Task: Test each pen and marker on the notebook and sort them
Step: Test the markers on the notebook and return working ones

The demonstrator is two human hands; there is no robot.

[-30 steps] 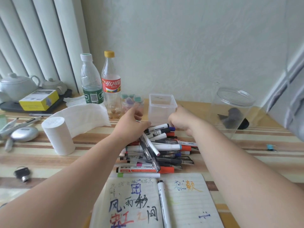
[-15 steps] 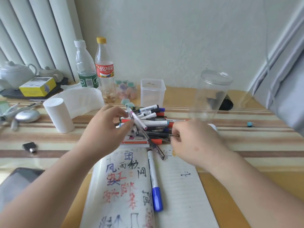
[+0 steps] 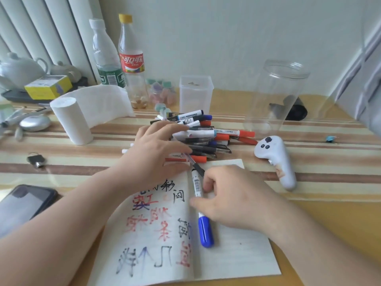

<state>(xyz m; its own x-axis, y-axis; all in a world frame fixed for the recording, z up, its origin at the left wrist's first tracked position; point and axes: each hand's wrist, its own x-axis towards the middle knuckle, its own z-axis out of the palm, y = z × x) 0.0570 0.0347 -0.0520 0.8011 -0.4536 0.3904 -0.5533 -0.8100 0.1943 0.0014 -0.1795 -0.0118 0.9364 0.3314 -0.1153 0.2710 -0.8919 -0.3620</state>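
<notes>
where half a second ago the left hand [image 3: 156, 153] held a thin pen [image 3: 196, 167] up over the pile [image 3: 206, 139], it now lies low on the pile's near side, fingers [image 3: 175, 127] straight and spread, grasping nothing that shows. the thin pen pokes out from beneath it onto the notebook [image 3: 237, 254], and whether the thumb pins it i cannot tell. the right hand [image 3: 233, 201] has left the pile and dropped onto the notebook, which lies open at the near edge of the tabletop [image 3: 103, 157]. its thumb is on one side of the marker [image 3: 206, 232] in the fold and its curled fingers on the other, so a pinch seems to be forming, but blur hides whether it has closed. the marker has not shifted. for the task this looks like a switch: the thin pen laid down, the marker next for a test stroke. no pen shows in the tub [image 3: 195, 93] or jar [image 3: 276, 96] toward the far edge, so sorting seems barely begun.
</notes>
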